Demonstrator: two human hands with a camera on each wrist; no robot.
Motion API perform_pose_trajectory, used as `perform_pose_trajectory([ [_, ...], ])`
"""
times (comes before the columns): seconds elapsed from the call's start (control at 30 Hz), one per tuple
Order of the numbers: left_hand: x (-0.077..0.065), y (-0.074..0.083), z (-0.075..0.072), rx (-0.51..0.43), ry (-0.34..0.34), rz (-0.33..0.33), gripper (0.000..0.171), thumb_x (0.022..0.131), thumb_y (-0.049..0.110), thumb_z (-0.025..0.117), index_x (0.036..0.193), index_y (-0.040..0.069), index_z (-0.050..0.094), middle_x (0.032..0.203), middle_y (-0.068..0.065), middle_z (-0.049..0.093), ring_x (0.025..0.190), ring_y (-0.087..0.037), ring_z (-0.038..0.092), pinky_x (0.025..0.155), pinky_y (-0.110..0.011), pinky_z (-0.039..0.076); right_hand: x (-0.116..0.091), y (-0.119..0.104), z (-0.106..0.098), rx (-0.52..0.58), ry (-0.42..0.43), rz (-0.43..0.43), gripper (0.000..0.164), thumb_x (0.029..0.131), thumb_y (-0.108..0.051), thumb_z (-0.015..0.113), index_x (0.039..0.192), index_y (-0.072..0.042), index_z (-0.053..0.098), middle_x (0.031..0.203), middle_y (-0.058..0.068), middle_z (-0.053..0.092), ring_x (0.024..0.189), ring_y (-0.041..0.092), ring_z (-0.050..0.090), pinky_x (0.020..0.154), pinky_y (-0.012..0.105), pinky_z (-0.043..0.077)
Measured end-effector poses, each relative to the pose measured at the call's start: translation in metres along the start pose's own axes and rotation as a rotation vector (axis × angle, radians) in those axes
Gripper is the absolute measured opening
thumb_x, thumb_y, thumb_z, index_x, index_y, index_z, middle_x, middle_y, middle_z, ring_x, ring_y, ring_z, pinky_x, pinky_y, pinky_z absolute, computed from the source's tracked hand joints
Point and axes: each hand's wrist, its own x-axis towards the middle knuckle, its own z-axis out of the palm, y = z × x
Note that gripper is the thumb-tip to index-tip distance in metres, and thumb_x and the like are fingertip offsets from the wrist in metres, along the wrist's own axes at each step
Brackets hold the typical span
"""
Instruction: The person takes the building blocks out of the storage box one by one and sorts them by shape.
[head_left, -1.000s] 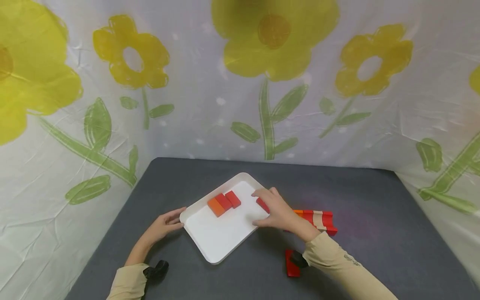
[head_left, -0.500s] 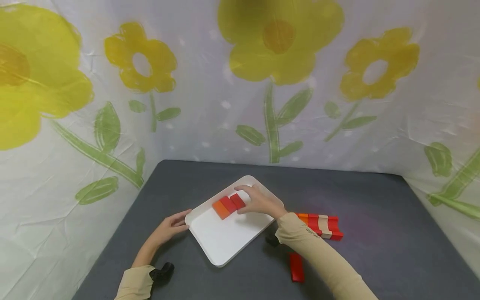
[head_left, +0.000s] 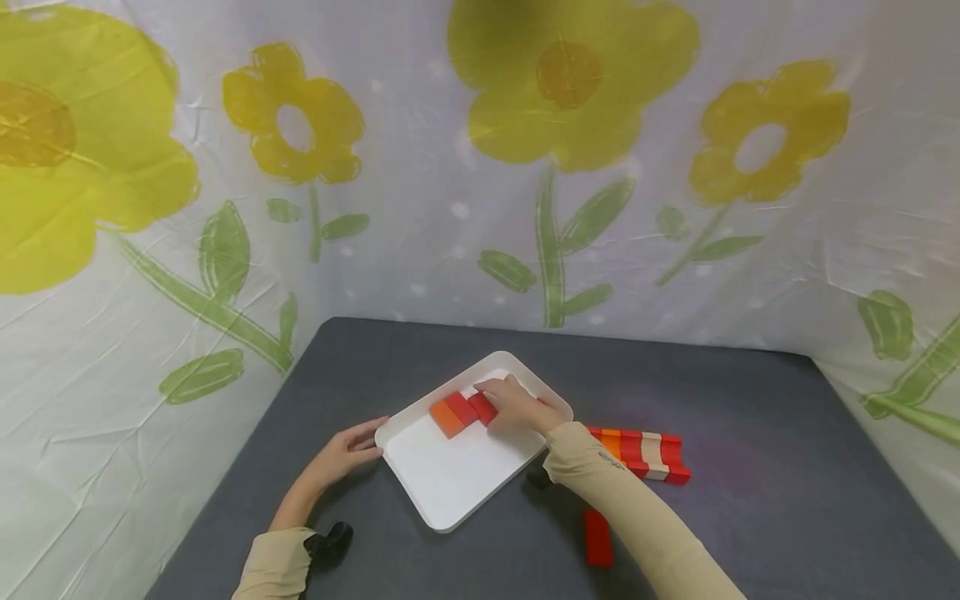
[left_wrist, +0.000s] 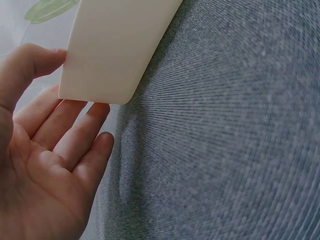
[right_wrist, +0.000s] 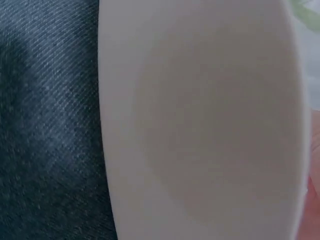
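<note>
A white tray (head_left: 442, 492) lies slanted on the dark table. My left hand (head_left: 347, 454) touches its left corner; in the left wrist view the thumb (left_wrist: 49, 61) meets the rim and extended fingers rest against the corner. Inside the tray, my right hand (head_left: 517, 406) pinches a red block (head_left: 483, 408) between thumb and fingers. Beside it an orange block (head_left: 447, 419) and another red block (head_left: 462, 407) lie side by side. A further red piece (head_left: 542, 402) is mostly hidden behind the right hand. The right wrist view is mostly filled by the tray's wall (right_wrist: 210, 120).
To the right of the tray stands a row of red, orange and beige blocks (head_left: 651, 455), partly behind the right sleeve. A single red block (head_left: 597, 538) lies nearer the front, next to the forearm. A flowered curtain (head_left: 420, 208) hangs behind the table (head_left: 750, 500).
My right hand has moved left from the tray's right side to the red block, which has shifted and turned slightly away from its neighbours. The left hand stays at the corner.
</note>
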Motion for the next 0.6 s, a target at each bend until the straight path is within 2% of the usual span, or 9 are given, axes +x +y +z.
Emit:
perform_pose_trajectory([
  [0.1,-0.0006,-0.0004,0.0008,-0.012,-0.008,0.005,0.051,0.084,-0.007,0.056,0.126,-0.020,0.031,0.128,-0.039,0.030,0.110,-0.050,0.037,0.079,-0.018,0.042,-0.0004,-0.0009,-0.0007,-0.031,0.005,0.000,0.068,0.068,-0.014,0.074,0.129,-0.004,0.045,0.120,0.006,0.051,0.110,0.020,0.042,0.097,0.037,0.025],
  [0.23,-0.0016,-0.0024,0.0012,-0.012,-0.011,0.002,0.052,0.084,-0.004,0.058,0.126,-0.021,0.032,0.127,-0.039,0.030,0.110,-0.049,0.038,0.080,-0.019,0.042,-0.0024,-0.0013,0.0009,0.005,0.014,0.005,0.062,0.067,-0.013,0.073,0.123,-0.001,0.049,0.115,0.007,0.053,0.104,0.022,0.042,0.091,0.035,0.031],
  [0.43,-0.0021,-0.0041,-0.0007,0.001,-0.003,-0.002,0.053,0.083,-0.002,0.059,0.126,-0.020,0.033,0.127,-0.038,0.032,0.110,-0.047,0.040,0.080,-0.019,0.043,-0.0003,-0.0020,0.0036,0.005,0.057,0.008,0.048,0.065,-0.020,0.077,0.106,-0.003,0.059,0.097,0.004,0.055,0.090,0.020,0.044,0.079,0.028,0.038],
  [0.6,-0.0001,-0.0032,-0.0025,0.004,-0.004,-0.009,0.052,0.084,-0.004,0.058,0.127,-0.018,0.033,0.128,-0.036,0.032,0.111,-0.048,0.038,0.080,-0.019,0.043,0.0004,-0.0025,0.0023,-0.006,0.058,0.054,0.052,0.064,-0.024,0.078,0.107,-0.003,0.058,0.094,0.002,0.052,0.088,0.020,0.041,0.071,0.026,0.040],
])
